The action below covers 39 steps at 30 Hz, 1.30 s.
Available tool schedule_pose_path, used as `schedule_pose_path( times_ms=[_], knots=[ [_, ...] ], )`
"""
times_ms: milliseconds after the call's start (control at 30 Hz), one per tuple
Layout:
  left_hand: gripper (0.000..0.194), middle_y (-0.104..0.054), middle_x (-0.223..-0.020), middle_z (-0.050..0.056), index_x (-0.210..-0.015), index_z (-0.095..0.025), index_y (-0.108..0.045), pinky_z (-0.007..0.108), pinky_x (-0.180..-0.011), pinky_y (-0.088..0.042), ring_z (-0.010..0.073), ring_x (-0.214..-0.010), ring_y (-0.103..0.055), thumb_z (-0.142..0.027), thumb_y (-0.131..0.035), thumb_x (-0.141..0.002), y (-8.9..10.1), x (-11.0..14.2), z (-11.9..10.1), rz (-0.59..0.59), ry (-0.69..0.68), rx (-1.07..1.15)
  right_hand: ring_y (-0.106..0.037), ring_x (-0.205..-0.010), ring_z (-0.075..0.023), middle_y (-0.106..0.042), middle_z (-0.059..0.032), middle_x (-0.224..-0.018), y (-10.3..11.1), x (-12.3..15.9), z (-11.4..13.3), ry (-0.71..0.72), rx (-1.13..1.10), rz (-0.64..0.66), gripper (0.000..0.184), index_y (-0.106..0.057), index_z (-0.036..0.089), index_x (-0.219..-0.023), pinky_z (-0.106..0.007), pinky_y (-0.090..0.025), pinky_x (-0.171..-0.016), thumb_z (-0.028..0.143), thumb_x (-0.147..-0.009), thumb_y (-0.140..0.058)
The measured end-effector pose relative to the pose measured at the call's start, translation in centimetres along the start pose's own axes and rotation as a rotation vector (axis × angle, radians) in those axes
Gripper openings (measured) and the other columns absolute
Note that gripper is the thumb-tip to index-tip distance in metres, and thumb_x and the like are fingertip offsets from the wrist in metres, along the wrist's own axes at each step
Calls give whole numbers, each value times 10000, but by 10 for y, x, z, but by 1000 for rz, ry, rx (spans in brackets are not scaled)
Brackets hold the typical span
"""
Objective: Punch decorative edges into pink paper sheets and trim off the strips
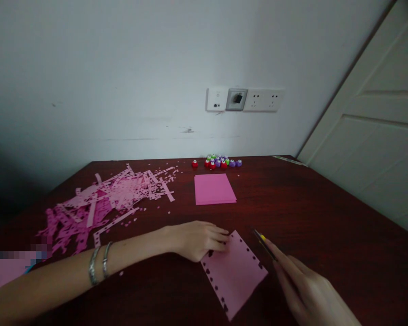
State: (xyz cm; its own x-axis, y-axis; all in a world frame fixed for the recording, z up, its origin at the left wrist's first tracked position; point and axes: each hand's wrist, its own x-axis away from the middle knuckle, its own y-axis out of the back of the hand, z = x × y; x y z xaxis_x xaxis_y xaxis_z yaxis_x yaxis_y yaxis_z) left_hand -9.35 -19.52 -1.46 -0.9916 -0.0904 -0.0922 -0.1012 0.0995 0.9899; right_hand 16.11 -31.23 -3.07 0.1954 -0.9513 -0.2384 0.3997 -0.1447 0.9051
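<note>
A square sheet of pink paper (236,276) lies turned at an angle on the dark table, with small shapes punched along its left and upper right edges. My left hand (202,237) rests on its upper left corner, fingers stretched out over the edge. Just right of the sheet, my right hand (304,280) is closed around a slim black-and-yellow tool (265,244), its tip pointing forward and left, apart from the paper. The tool's rear part is hidden in the hand, and I cannot make out its exact kind.
A stack of pink paper squares (214,189) lies further back. Small red, green and purple eye-like trinkets (219,161) stand near the wall. Punched pink paper strips (112,194) form a loose heap at left. Wall sockets (263,100) sit above the table (326,226).
</note>
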Motion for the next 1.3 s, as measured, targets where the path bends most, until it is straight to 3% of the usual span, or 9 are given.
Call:
schedule_pose_path(
  times_ms=[167,267,333,400,567,767,967,1300],
  knots=[
    [235,-626,-887,92,-966,-120,-599,344,-751,-413,207,-864,-543,-264,-479,-823,-8,7,-15,-22,125,-238,-677,-618,-180,-703,-88,-865,5,-8,4,-7,-7,-60,453,-492,190,-1287,-275,-560,-630,221,-864,-332],
    [281,-593,-782,89,-857,-115,-612,343,-716,-408,214,-810,-522,-362,-486,-814,-10,5,-24,-67,226,-282,-678,-631,-179,-704,-77,-838,6,-12,6,-10,-9,-81,448,-491,197,-1286,-268,-557,-632,224,-865,-340],
    [271,-577,-758,82,-791,-125,-610,330,-731,-412,197,-790,-518,-319,-430,-848,-10,3,-28,-110,287,-261,-680,-657,-181,-703,-73,-860,5,-13,7,-14,-9,-87,448,-485,206,-1289,-267,-557,-635,222,-867,-338],
    [254,-585,-814,85,-810,-131,-608,319,-773,-418,188,-832,-525,-257,-394,-865,-10,0,-29,-158,320,-207,-681,-678,-185,-702,-70,-885,4,-15,6,-14,-10,-80,450,-478,214,-1294,-270,-557,-636,217,-866,-339],
    [285,-512,-1188,135,-1105,-126,-530,362,-946,-380,232,-1166,-416,-241,-382,-890,-16,-5,-22,-206,385,-118,-682,-711,-204,-702,-67,-831,1,-17,4,1,-17,-32,454,-482,204,-1291,-291,-556,-661,206,-863,-331],
    [213,-558,-1031,87,-1013,-125,-535,311,-894,-420,180,-1026,-502,-175,-360,-903,-30,-11,-4,-149,450,-35,-680,-757,-202,-705,-75,-859,-1,-25,9,-11,-49,-20,454,-490,180,-1284,-303,-546,-709,182,-863,-321],
    [165,-541,-989,99,-920,-112,-526,309,-794,-446,194,-935,-491,-171,-374,-898,-25,-22,2,-122,449,-166,-673,-814,-199,-698,-73,-942,-5,-53,18,22,-60,32,470,-480,189,-1289,-305,-528,-746,143,-843,-337],
    [306,-448,-1256,176,-1140,-70,-460,355,-933,-352,238,-1106,-446,-237,-394,-892,-33,-23,15,-139,385,-192,-673,-775,-196,-698,-72,-870,-14,-80,16,27,19,127,483,-477,184,-1284,-300,-509,-723,112,-824,-351]
  ],
)
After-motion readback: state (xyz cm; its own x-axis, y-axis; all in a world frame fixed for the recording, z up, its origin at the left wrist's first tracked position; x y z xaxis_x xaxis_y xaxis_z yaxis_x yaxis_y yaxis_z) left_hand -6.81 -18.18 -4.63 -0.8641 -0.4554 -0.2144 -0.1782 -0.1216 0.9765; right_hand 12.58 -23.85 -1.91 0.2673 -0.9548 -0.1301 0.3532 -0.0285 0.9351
